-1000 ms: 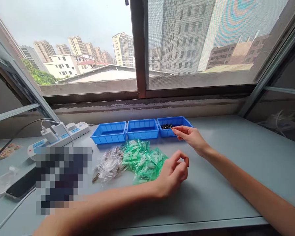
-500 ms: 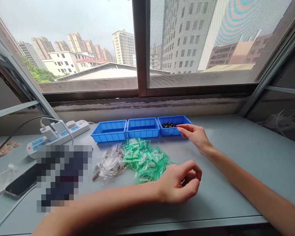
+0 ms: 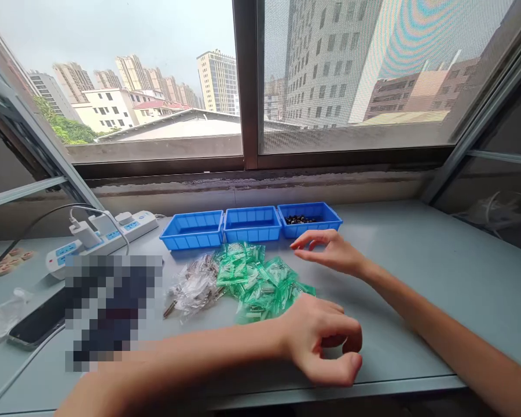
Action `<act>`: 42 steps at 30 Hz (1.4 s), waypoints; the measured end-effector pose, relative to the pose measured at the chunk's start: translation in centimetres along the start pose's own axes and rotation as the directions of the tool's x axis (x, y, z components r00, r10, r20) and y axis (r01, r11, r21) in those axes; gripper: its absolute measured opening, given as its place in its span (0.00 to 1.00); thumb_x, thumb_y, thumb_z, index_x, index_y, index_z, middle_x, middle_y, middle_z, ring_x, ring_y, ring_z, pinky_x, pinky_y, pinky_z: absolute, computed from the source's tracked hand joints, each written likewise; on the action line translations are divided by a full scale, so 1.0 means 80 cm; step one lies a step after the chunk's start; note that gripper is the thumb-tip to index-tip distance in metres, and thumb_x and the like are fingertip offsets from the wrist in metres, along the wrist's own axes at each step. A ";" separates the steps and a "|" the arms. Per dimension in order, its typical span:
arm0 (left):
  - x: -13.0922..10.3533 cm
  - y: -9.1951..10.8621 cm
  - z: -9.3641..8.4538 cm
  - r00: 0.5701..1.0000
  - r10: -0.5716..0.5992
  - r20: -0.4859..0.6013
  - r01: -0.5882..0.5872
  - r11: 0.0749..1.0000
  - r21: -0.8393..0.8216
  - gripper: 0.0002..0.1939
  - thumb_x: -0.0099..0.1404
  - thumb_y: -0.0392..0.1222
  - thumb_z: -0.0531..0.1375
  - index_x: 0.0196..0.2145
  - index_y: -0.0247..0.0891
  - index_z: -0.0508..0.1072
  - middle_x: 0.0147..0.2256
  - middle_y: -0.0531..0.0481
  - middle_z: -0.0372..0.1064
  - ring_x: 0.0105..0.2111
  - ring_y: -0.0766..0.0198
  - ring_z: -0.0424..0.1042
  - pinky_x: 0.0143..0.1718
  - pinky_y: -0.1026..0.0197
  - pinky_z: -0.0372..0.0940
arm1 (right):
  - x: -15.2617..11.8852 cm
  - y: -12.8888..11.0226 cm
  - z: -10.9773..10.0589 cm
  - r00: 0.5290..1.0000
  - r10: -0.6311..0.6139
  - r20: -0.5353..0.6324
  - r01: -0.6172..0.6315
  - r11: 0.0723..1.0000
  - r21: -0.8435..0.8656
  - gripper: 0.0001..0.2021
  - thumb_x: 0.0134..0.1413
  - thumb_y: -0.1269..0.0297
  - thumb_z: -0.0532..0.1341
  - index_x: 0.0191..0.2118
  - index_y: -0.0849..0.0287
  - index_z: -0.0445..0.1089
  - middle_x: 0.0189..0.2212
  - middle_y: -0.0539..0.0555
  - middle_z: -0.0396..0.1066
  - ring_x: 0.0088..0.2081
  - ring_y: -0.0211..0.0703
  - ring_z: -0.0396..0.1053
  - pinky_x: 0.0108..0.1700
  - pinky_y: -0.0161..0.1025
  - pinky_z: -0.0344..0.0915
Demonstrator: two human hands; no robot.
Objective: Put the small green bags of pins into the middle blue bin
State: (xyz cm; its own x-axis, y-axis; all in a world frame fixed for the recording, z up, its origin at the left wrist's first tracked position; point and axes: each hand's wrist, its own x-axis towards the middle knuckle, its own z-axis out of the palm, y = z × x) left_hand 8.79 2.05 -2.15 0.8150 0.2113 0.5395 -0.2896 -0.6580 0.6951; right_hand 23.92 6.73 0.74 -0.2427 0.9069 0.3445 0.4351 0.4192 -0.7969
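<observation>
My right hand (image 3: 330, 253) hovers in front of the right blue bin, thumb and fingers parted, with nothing visible between them. Small dark pieces (image 3: 299, 220) lie inside that right bin (image 3: 316, 229). Close to the table's front edge is my left hand (image 3: 323, 341), its fingers loosely curled and the thumb held apart; I see no thing in it, though the palm is partly hidden. Its back is beside a heap of green plastic packets (image 3: 254, 284). Left of these lies a pile of clear packets (image 3: 197, 289) with thin brownish pieces inside.
A middle blue bin (image 3: 252, 233) and a left blue bin (image 3: 191, 241) stand in line with the right one. At the left are a power strip (image 3: 106, 240) with plugs and cables, a dark phone (image 3: 37, 324) and a pixelated area. A window rises behind the table (image 3: 425, 278).
My right hand has drawn back from the right bin toward me and to the left, its fingers parting. My left hand has shifted slightly nearer me, thumb spreading from the fingers.
</observation>
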 end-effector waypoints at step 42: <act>0.007 0.012 -0.004 1.000 0.001 -0.011 -0.002 0.998 -0.070 0.07 0.47 0.40 0.50 0.16 0.41 0.54 0.10 0.55 0.49 0.14 0.69 0.47 0.17 0.63 0.49 | -0.014 -0.014 0.000 0.966 -0.004 0.257 0.069 0.967 -0.244 0.13 0.45 0.68 0.58 0.39 0.57 0.75 0.40 0.54 0.75 0.39 0.46 0.72 0.31 0.35 0.67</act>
State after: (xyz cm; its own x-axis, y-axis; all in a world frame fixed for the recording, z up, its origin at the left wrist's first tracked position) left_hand 8.79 1.72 -1.03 0.8088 0.2186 0.5459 -0.3259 -0.6061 0.7256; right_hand 23.72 5.21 1.29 -0.4591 0.8636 0.2084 0.6156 0.4784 -0.6263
